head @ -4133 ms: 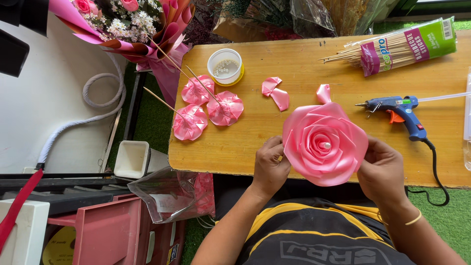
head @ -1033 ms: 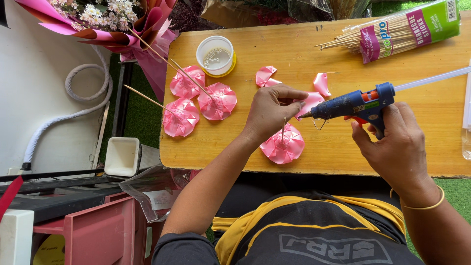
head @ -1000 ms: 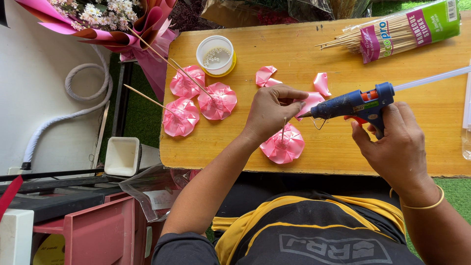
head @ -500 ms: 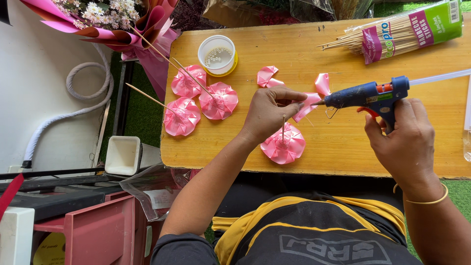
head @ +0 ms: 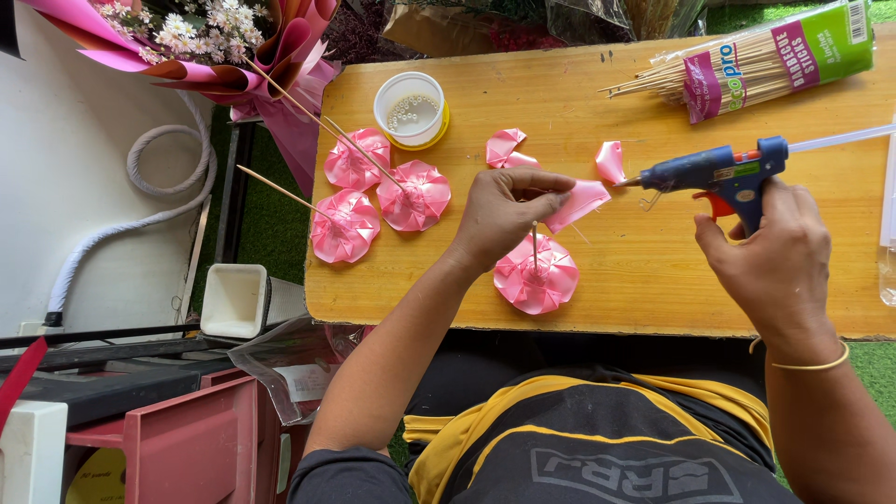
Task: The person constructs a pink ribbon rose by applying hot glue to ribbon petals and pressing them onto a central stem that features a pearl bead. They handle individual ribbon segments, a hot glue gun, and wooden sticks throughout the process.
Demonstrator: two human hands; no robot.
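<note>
Nearest: dark shirt (head: 597, 448) with yellow trim, low in view. Pink drawer unit (head: 177, 439) at lower left, white tub (head: 233, 299) above it.

Left hand (head: 509, 215) over table (head: 653, 299), fingers pinched together on a folded pink petal (head: 579, 201). Petal projects from fingertips toward the right, held above table. Just below the hand: pink rosette (head: 537, 275) flat on table, thin stick upright from its centre, top of stick at the fingers; contact cannot be told.

Right hand (head: 775, 257) wrapped around grip of blue glue gun (head: 714, 170), fingers closed on it, gold bangle at wrist. Nozzle points left, tip near petal, small gap between them.

Further out on table: three pink rosettes (head: 383, 196) on sticks at left, loose petals (head: 509, 149) at centre, white cup (head: 411, 109) with yellow rim, pack of skewers (head: 747, 65) at far right.

Beyond table edge: pink bouquet (head: 215, 47) at upper left, white hose (head: 140, 215) on pale floor, green turf between.
</note>
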